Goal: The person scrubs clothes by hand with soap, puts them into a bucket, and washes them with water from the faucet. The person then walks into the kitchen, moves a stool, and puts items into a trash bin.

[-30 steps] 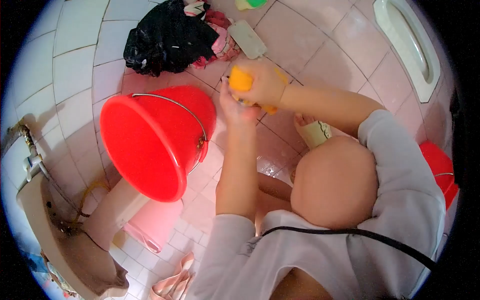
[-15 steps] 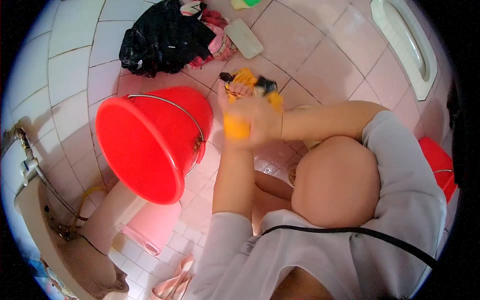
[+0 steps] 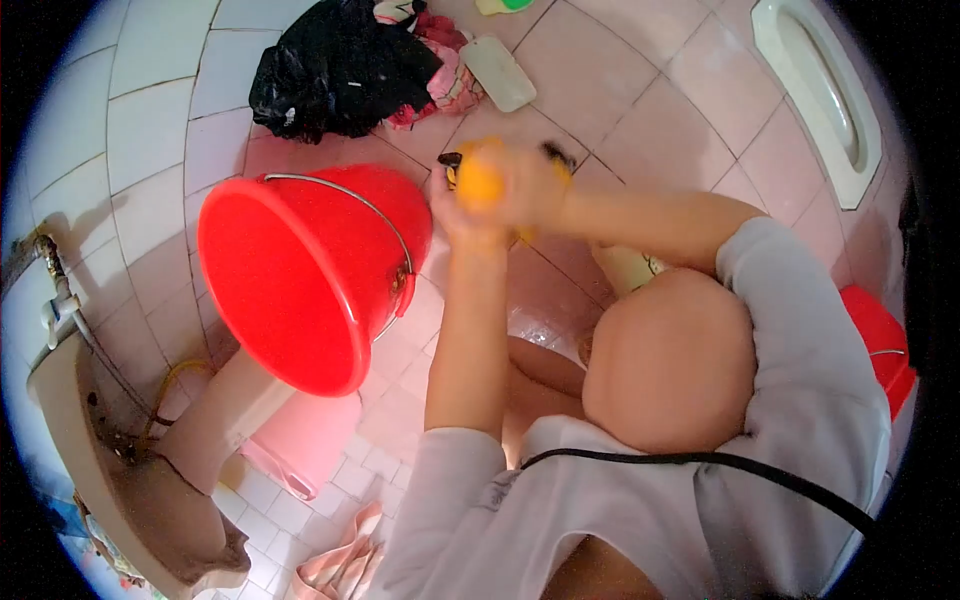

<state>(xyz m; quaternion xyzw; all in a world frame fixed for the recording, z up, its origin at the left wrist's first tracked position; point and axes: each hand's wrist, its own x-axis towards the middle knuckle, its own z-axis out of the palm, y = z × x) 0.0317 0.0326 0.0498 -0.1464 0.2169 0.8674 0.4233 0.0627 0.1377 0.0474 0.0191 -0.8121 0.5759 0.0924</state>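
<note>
A yellow cloth (image 3: 481, 183) with black parts is bunched between my two hands above the tiled floor. My left hand (image 3: 458, 212) is wrapped round its near left side. Pressed over it from the right is my right hand (image 3: 533, 188), closed on the cloth and blurred by motion. Black ends of the cloth stick out past both hands. Just left of my hands lies a red bucket (image 3: 300, 285), tipped so its mouth faces me, with a wire handle. Which garment the cloth is cannot be made out.
Ahead lies a heap of black clothing (image 3: 345, 70) with red and pink fabric, beside a pale soap-like dish (image 3: 499, 74). A white ceramic fixture (image 3: 828, 95) is at far right, a sink (image 3: 75, 400) at left. A second red container (image 3: 880, 345) stands behind my right arm.
Both hands have shifted slightly forward, with the right one sliding over the cloth. The yellow bulge now shows higher between them. The view has tilted a little.
</note>
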